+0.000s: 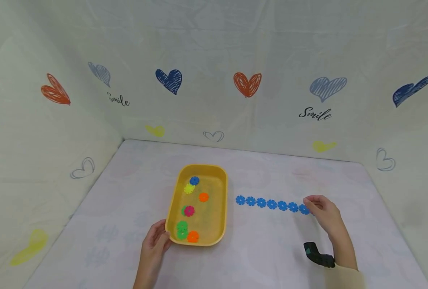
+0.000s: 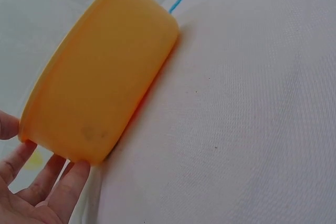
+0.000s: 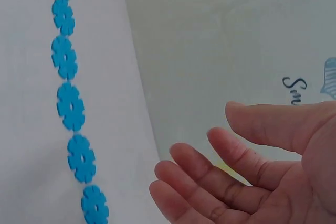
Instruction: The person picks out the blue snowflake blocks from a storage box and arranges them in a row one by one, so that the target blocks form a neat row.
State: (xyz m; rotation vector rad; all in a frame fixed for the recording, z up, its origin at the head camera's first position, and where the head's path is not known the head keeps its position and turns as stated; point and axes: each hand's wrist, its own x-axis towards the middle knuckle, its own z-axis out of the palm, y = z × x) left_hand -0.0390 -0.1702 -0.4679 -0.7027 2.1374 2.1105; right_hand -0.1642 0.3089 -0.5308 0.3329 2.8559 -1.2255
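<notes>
While left hand [image 1: 155, 241] touches tray [image 1: 174, 201], blue chain [image 1: 272, 204] just beside right hand [image 1: 324, 212].

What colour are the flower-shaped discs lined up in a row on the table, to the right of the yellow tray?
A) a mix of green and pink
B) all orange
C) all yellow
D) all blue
D: the row of discs beside the yellow tray is blue throughout, ending at the right hand; the right wrist view shows the same.

Yellow oval tray [image 1: 219, 188] sits flat on counter, w/ loose colored discs inside. Blue disc chain [image 1: 272, 204] lies flat in a straight row just right of tray, apart from it.
</notes>
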